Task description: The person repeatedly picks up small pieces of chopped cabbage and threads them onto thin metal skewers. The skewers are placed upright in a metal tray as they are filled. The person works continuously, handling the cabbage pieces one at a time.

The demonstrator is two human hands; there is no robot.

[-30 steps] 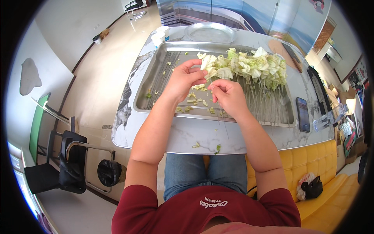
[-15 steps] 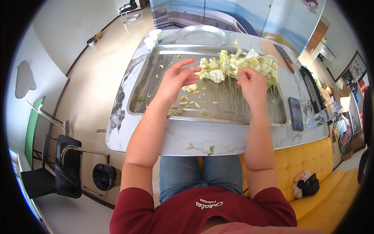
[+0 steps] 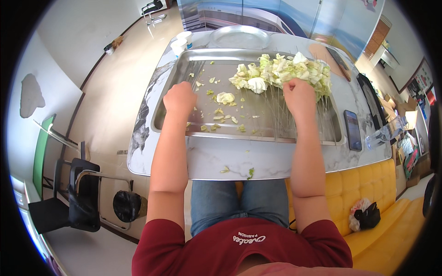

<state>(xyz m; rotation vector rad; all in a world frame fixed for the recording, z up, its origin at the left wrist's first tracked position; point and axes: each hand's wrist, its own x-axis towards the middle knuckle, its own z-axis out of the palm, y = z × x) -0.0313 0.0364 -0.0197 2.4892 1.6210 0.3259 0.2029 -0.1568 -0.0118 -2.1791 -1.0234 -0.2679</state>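
A large metal tray lies on the marble-patterned table. My left hand is closed over its left side, at a bundle of thin bare metal skewers; the hand hides what its fingers hold. At the right of the tray, pale green cabbage leaves are heaped on the far ends of several skewers, whose thin shafts point toward me. My right hand is pinched shut at the near edge of this heap, and what is between its fingertips cannot be made out. Loose cabbage pieces lie mid-tray.
Beyond the tray stand white paper cups and a round metal plate. A knife rests on a round board at the far right. A phone and a clear plastic container lie at the right edge.
My left hand has moved left and closed, from open fingers beside the cabbage to the bare skewers. My right hand stays near the heap; a leaf raised above the heap no longer stands up there.
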